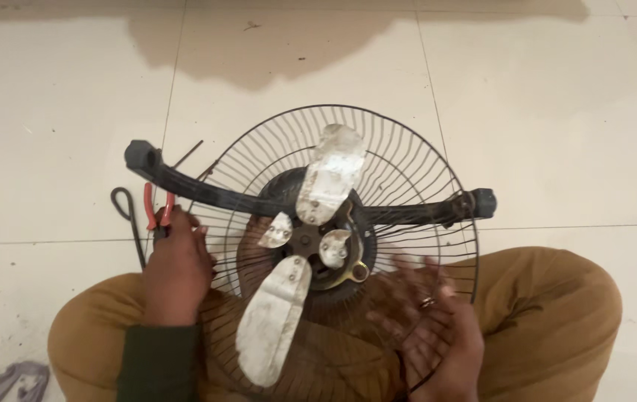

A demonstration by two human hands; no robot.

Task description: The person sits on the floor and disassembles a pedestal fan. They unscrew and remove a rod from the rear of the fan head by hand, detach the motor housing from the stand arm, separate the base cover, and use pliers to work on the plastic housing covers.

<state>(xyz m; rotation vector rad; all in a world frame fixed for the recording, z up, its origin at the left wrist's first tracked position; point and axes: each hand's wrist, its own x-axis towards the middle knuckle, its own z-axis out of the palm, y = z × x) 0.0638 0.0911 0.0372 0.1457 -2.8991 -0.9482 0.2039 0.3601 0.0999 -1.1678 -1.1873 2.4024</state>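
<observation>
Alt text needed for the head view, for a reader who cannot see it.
A person sits cross-legged on a tiled floor with a dismantled fan on their lap. The left hand holds red-handled pliers at the wire guard's edge; the right hand, blurred, is under the wires.

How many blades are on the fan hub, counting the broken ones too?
4. One long blade points up, one long blade points down-left, one short stub sits left of the hub, one short stub sits right. None seems hidden.

One head-worn camera looks steeply down, close over the lap, at the tiled floor (557, 134) ahead.
</observation>
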